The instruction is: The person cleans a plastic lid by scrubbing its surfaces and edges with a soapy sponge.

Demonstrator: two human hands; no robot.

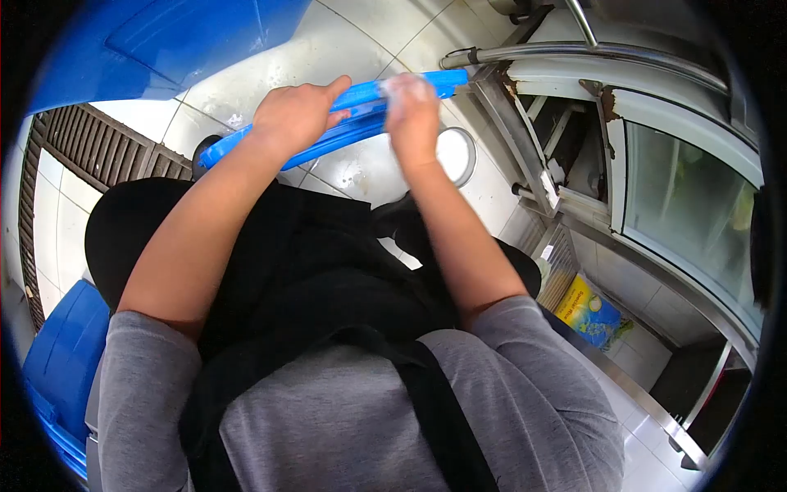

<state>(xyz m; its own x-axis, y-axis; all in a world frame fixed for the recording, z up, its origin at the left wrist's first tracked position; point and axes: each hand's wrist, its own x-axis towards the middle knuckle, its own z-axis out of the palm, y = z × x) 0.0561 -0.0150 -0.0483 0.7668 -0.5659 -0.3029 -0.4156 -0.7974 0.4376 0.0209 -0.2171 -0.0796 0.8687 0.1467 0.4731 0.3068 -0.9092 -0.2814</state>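
Observation:
A long blue plastic lid (352,129), seen nearly edge-on, is held tilted above the floor in front of my knees. My left hand (297,113) grips its near-left part, thumb sticking out along the top and the other fingers mostly hidden. On the right part of the lid, my right hand (412,123) is closed on a crumpled white cloth (407,88) pressed to the rim; motion blurs it, so the material is hard to make out. A round container with white contents (453,154) stands on the floor just right of that hand.
A big blue bin (188,41) stands upper left, another blue plastic container (61,353) lower left. A brown drain grate (98,143) crosses the wet tiled floor (344,49). At right are a metal-framed glass-door cabinet (689,189) and a yellow-blue bag (589,310) on a low shelf.

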